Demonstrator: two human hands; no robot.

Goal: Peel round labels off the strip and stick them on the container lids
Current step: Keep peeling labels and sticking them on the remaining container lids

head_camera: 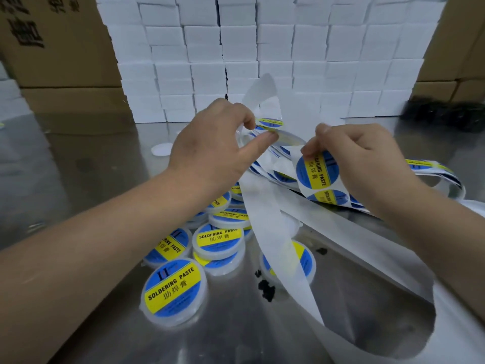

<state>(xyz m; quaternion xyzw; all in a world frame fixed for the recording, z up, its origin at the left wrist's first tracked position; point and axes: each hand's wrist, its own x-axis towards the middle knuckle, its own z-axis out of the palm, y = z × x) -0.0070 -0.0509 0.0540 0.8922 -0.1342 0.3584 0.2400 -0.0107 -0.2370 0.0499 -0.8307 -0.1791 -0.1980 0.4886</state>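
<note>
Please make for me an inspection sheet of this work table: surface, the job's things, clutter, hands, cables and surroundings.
Surface: shiny metal table, reflective.
Job's things: labelled containers heaped beside the left forearm; label strip carrying blue and yellow round labels; empty backing strip draped over the heap.
Clutter: black crumbs; one plain white disc lying apart.
Hands: left hand pinches a labelled round container; right hand pinches the label strip at a label's edge.
Cables: nothing seen.
Surroundings: stacked white boxes behind; cardboard cartons on both sides; blurred dark thing at right.
</note>
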